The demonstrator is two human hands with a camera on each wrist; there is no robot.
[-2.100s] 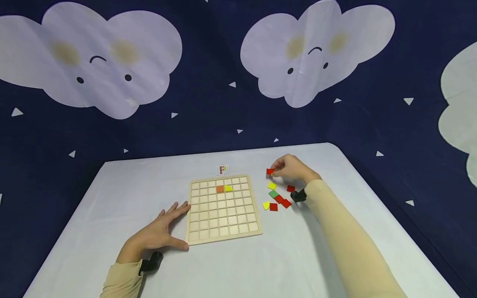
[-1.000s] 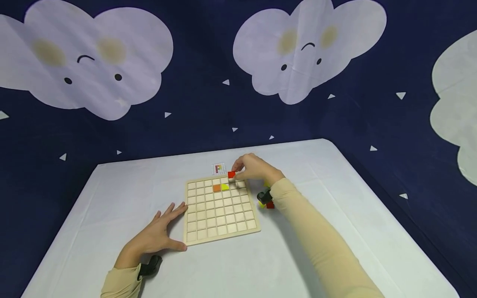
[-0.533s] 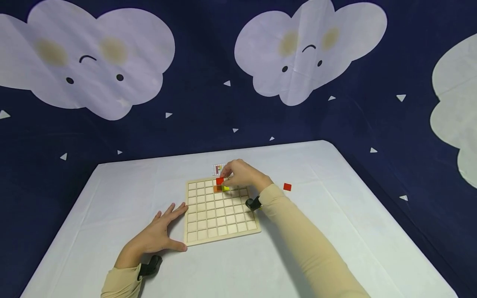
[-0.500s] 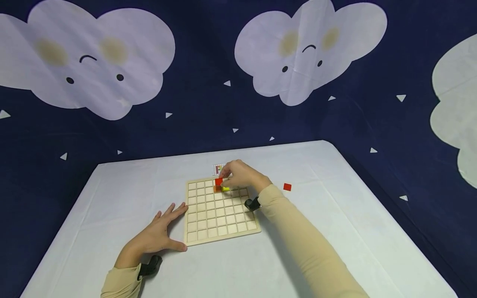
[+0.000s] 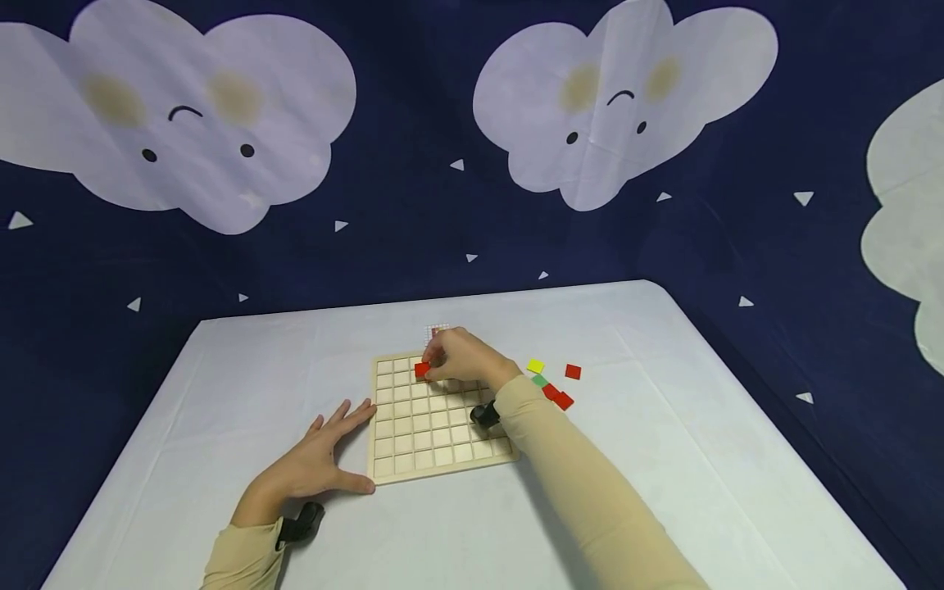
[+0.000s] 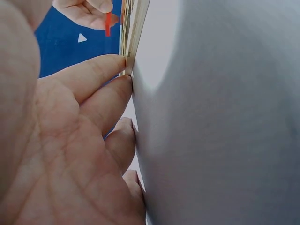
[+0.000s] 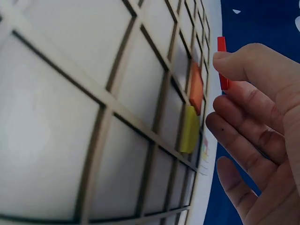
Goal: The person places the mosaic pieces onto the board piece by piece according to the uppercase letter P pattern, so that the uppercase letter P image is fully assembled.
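My right hand (image 5: 468, 358) pinches a red square tile (image 5: 422, 370) between thumb and fingers, over the upper part of a pale wooden grid board (image 5: 413, 442). In the right wrist view the red tile is raised off the board, with an orange tile (image 7: 196, 89) and a yellow tile with a rounded corner (image 7: 189, 130) lying in neighbouring cells. The head view has both of these hidden behind the right hand. My left hand (image 5: 317, 459) rests spread on the table, its fingertips (image 6: 123, 84) touching the board's left edge.
Right of the board lie loose tiles: a yellow one (image 5: 536, 366), a green one (image 5: 540, 381) and several red ones, one apart (image 5: 573, 372). A small printed grid card (image 5: 432, 332) lies behind the board, partly covered. The white table (image 5: 701, 459) meets a dark cloud-patterned cloth (image 5: 413, 246).
My right hand has carried the red tile leftward from the loose tiles to over the board, passing above the orange tile and slightly further left. The left hand has stayed at the board's edge.
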